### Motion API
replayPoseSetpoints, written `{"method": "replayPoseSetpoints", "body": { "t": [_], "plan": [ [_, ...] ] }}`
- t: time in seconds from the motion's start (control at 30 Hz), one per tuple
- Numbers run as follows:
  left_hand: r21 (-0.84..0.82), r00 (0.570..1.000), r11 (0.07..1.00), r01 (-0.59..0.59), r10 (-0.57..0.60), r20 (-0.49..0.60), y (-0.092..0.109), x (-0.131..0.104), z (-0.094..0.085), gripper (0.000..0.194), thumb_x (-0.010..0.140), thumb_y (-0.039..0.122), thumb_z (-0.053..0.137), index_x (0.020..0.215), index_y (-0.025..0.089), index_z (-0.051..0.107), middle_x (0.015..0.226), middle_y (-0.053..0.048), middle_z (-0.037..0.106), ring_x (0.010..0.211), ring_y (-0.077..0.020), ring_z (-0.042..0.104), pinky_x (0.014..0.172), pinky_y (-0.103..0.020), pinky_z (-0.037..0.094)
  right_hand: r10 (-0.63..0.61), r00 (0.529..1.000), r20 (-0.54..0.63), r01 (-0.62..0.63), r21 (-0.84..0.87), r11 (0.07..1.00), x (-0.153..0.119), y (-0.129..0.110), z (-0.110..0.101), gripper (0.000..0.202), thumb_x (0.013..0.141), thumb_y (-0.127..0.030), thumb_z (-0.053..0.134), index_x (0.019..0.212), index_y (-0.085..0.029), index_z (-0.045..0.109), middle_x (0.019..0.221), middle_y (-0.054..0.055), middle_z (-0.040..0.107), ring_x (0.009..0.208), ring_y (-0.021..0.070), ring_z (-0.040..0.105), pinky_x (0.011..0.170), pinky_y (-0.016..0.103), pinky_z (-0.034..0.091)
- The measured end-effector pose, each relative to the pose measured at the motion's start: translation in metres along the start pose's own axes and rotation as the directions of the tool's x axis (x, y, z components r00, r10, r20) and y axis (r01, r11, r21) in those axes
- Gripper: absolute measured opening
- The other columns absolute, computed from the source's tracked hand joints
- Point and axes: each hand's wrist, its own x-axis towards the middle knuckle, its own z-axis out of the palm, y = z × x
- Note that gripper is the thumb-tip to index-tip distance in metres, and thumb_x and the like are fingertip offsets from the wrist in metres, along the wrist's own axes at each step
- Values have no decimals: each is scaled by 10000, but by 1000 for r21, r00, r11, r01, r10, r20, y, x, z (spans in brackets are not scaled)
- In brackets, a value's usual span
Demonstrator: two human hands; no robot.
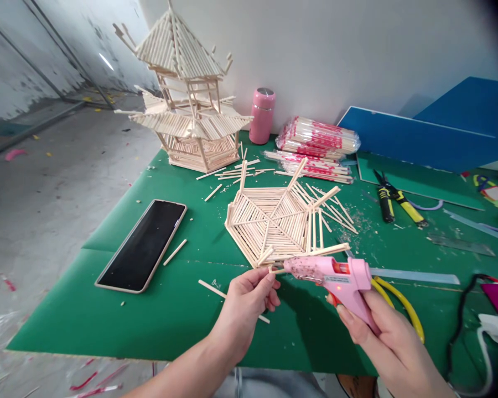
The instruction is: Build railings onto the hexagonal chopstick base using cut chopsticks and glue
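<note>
My right hand (369,326) is wrapped round the handle of a pink hot glue gun (323,271), its nozzle pointing left. Between thumb and fingers, my left hand (251,293) pinches a short wooden stick (277,271) right at the nozzle tip. Just beyond both hands lies a flat hexagonal stick frame (269,221) with short posts standing up from several corners. A clear glue stick (415,275) lies behind the gun. A loose stick (211,288) lies partly behind my left hand.
A pagoda model made of sticks (191,99) stands at the back left, near a pink thermos (262,116) and packs of wrapped sticks (315,143). Yellow-and-black pliers (398,199) lie to the right. A phone (143,243) rests on the green table (66,315).
</note>
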Motion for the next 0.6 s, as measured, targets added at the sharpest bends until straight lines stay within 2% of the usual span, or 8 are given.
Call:
{"method": "replayPoseSetpoints", "body": {
  "t": [0.13,0.2,0.37,0.43,0.6],
  "plan": [
    [-2,1000,1000,0,0,-3,0,0,-1,213,677,334,655,686,123,627,606,-18,580,476,-73,457,495,-216,340,-31,999,25,30,45,999,1,-2,1,332,801,-388,510,1087,-231,571,932,54,677,817,192,642,725,232,523],
    [-4,1000,1000,2,-2,-1,0,0,-1,213,671,334,661,686,124,630,609,-21,586,473,-73,457,494,-217,341,-20,1000,22,18,68,998,2,-4,0,339,798,-388,514,1093,-229,567,934,62,672,795,192,638,674,224,528],
    [2,1000,1000,-1,1,-14,1,-1,0,219,672,337,658,653,121,627,582,-21,583,478,-76,458,501,-217,344,60,998,-2,-59,161,985,1,-3,-6,288,801,-384,514,1016,-206,582,670,26,623,518,137,554,443,188,472],
    [5,1000,1000,-12,12,-16,2,-1,0,236,671,347,659,637,116,625,585,-27,583,484,-79,463,503,-219,346,66,998,-6,-64,197,978,0,0,-8,271,813,-372,505,1014,-200,566,597,2,575,480,123,518,431,188,463],
    [-34,999,999,-25,24,-25,4,0,3,241,662,353,669,657,116,626,589,-26,585,474,-76,456,492,-221,340,19,999,32,-24,168,985,-4,13,-13,248,823,-354,500,1022,-211,538,579,-10,532,477,121,508,440,194,469]
  ]
}}
